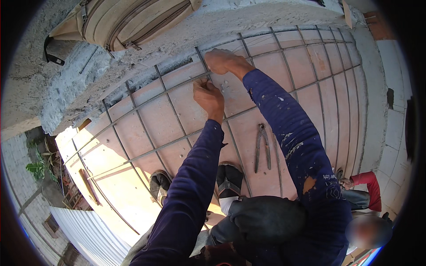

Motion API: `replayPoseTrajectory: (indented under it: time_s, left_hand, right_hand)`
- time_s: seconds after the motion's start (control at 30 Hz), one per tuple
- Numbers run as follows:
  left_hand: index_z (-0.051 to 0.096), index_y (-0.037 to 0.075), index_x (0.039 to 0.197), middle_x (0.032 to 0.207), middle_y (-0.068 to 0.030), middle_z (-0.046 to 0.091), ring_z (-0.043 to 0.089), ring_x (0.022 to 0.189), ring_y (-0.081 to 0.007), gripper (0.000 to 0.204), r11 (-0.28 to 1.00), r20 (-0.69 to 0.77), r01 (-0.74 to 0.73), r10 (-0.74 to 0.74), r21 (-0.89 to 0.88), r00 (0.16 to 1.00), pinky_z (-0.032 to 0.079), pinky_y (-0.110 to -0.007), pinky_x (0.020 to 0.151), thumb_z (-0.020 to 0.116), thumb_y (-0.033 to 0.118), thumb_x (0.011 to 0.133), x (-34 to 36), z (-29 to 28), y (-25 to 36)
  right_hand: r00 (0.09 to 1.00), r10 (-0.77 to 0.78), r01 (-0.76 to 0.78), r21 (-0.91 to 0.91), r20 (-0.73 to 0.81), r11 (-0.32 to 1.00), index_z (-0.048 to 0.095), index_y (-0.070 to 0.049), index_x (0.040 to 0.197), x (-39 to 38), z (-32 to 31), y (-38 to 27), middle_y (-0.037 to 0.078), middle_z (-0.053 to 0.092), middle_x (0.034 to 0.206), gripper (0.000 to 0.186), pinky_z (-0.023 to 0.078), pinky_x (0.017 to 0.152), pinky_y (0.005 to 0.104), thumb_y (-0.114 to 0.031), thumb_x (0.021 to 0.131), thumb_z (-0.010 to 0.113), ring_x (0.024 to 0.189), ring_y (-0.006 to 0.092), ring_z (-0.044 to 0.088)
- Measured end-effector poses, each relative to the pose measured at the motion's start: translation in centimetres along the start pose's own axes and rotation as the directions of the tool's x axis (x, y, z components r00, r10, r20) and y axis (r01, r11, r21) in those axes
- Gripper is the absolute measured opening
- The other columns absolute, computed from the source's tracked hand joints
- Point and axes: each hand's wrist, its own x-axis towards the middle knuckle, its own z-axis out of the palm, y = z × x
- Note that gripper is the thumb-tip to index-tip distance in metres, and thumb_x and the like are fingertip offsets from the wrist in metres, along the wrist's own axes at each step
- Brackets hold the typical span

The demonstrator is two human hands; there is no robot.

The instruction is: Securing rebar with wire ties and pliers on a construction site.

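A grid of steel rebar point(171, 108) lies over pinkish boards point(204, 153). My left hand point(209, 98) is closed in a pinch right at a rebar crossing near the concrete edge. Just beyond it and to the right, my right hand point(223, 61) is curled into a fist, close to the same crossing. Thin strands like wire show beside that fist, but whether it holds them I cannot tell. What the fingers of either hand grip is hidden. On the boards below my right forearm rests a pair of pincers point(262, 148), handles toward me.
A beige zippered bag point(128, 22) sits on the rough concrete ledge point(77, 95). My shoes point(229, 179) stand on the boards among the bars. At lower right is another person, with a red sleeve point(374, 190). A wooden strip point(88, 186) lies at left.
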Motion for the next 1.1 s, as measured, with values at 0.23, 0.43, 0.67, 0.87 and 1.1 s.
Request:
replayPoseTrajectory:
  time_s: [0.23,0.43,0.67,0.87,1.1]
  left_hand:
    - [0.062,-0.004,0.098,0.088,-0.0154,0.071,0.07,0.079,-0.0261,0.015,0.99,-0.084,-0.05,0.04,-0.13,0.996,0.054,-0.034,0.075,0.063,-0.002,0.083,0.5,-0.3,0.7]
    - [0.064,0.002,0.103,0.09,-0.013,0.07,0.064,0.085,-0.0324,0.022,0.902,-0.053,-0.408,0.419,0.143,0.907,0.05,-0.043,0.079,0.061,-0.003,0.081,1.9,-1.7,-0.3]
    - [0.059,0.004,0.11,0.095,-0.0133,0.067,0.06,0.09,-0.0365,0.027,0.777,0.089,-0.624,0.618,0.078,0.781,0.047,-0.048,0.081,0.058,-0.003,0.084,3.0,-2.6,-0.7]
    - [0.055,0.005,0.112,0.093,-0.0125,0.066,0.059,0.089,-0.0377,0.028,0.693,0.141,-0.717,0.704,0.076,0.696,0.046,-0.048,0.08,0.058,-0.002,0.085,3.9,-2.7,-0.7]
    - [0.056,0.005,0.114,0.095,-0.0119,0.067,0.061,0.092,-0.037,0.031,0.683,0.311,-0.73,0.687,0.034,0.657,0.047,-0.047,0.08,0.061,-0.002,0.084,6.5,-3.9,-0.8]
  right_hand:
    - [1.0,-0.024,0.024,-0.019,0.005,1.0,0.071,0.005,0.102,0.0,-0.5,-0.5,0.027,0.069,0.109,0.022,0.053,0.088,0.0472,-0.008,0.088,0.06,0.105,0.0406,0.067]
    - [1.0,-0.008,0.008,-0.006,-0.009,1.0,0.071,0.006,0.101,-0.8,-0.8,-1.2,0.027,0.069,0.109,0.022,0.053,0.088,0.0467,-0.007,0.087,0.06,0.105,0.0409,0.067]
    - [0.989,0.143,-0.141,0.078,-0.023,0.987,0.07,0.004,0.105,0.1,-1.3,-2.3,0.026,0.07,0.106,0.027,0.055,0.089,0.0446,-0.008,0.081,0.069,0.106,0.0398,0.067]
    - [0.874,0.25,0.008,0.528,-0.416,0.849,0.068,0.007,0.105,-2.8,3.5,-1.9,0.026,0.072,0.098,0.026,0.058,0.077,0.0404,-0.005,0.082,0.069,0.091,0.0352,0.072]
    - [0.899,0.437,0.055,0.998,-0.041,-0.021,0.065,0.012,0.104,-4.7,7.7,-2.2,0.014,0.07,0.085,0.015,0.051,0.055,0.0267,0.006,0.091,0.062,0.068,0.0146,0.064]
